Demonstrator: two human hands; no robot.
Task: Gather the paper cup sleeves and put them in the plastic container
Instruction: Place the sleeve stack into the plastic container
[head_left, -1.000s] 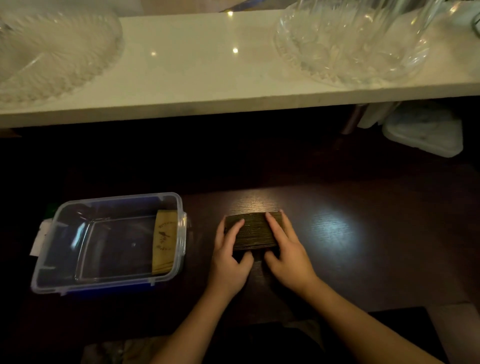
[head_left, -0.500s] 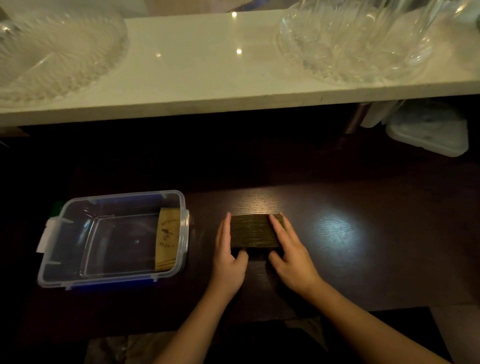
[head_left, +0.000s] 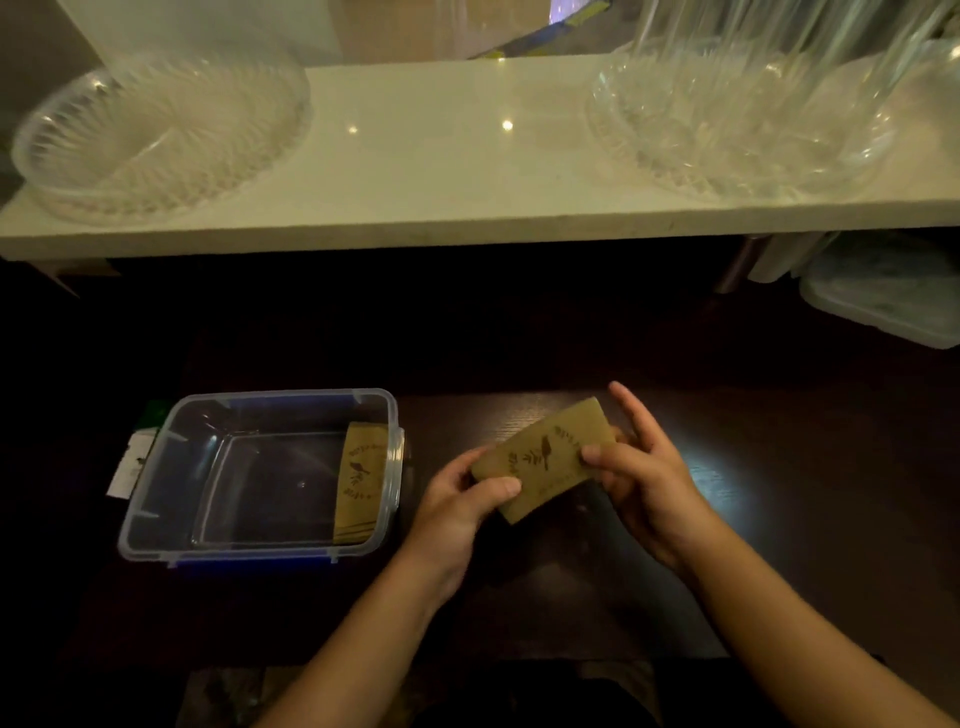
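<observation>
A stack of brown paper cup sleeves (head_left: 545, 460) with a printed bird logo is lifted off the dark table, its flat face turned up and tilted. My left hand (head_left: 460, 512) grips its lower left end and my right hand (head_left: 641, 475) pinches its right end, forefinger raised. To the left stands the clear plastic container (head_left: 156, 499) with blue clips. Inside it, more brown sleeves (head_left: 361, 480) stand on edge against its right wall.
A white shelf (head_left: 441, 171) runs across above the table, carrying a clear cut-glass dish (head_left: 161, 132) at left and a clear glass bowl (head_left: 737, 119) at right. A lidded plastic box (head_left: 883, 299) sits under the shelf at far right. A small white label (head_left: 132, 465) lies left of the container.
The stack stood on edge on the table, squared between both hands. Now both hands have lifted it and turned its printed face upward.
</observation>
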